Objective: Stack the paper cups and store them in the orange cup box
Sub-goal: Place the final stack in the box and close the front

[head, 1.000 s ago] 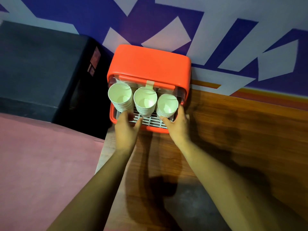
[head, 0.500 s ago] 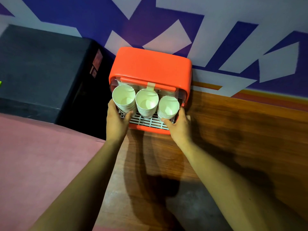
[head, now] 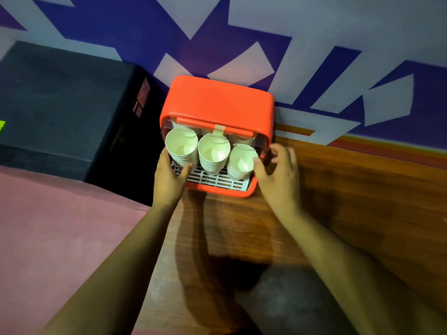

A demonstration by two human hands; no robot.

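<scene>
Three stacks of paper cups [head: 212,165] stand mouth-up in a row on the white slatted tray [head: 217,181], inside the open front of the orange cup box [head: 217,102]. The box sits at the back of the table [head: 350,194], hard against the patterned wall [head: 314,44], so pressure from the front probably cannot slide it away.

The left stack [head: 182,147] and middle stack [head: 214,151] stand side by side with their rims nearly touching. The right stack [head: 242,160] stands a little further forward, close to the box's right wall.

The left hand [head: 169,176] holds the left stack low down. Its thumb lies across the tray at the stack's foot and the other fingers curve out of sight round the stack's outer side. A grip that low seems meant to shift the whole column without the nested cups separating.

The right hand [head: 278,175] holds nothing. Its fingers [head: 287,153] are spread, loosely bent and blurred beside the box's right edge, and only the thumb tip touches the right stack's side, as if nudging it inward.

The stacking looks finished and the storing almost so. What seems left is to square the outer stacks under the raised orange handle bar [head: 212,125] so the front can close. Tall, light columns like these would likely topple under a push near the rim.
</scene>
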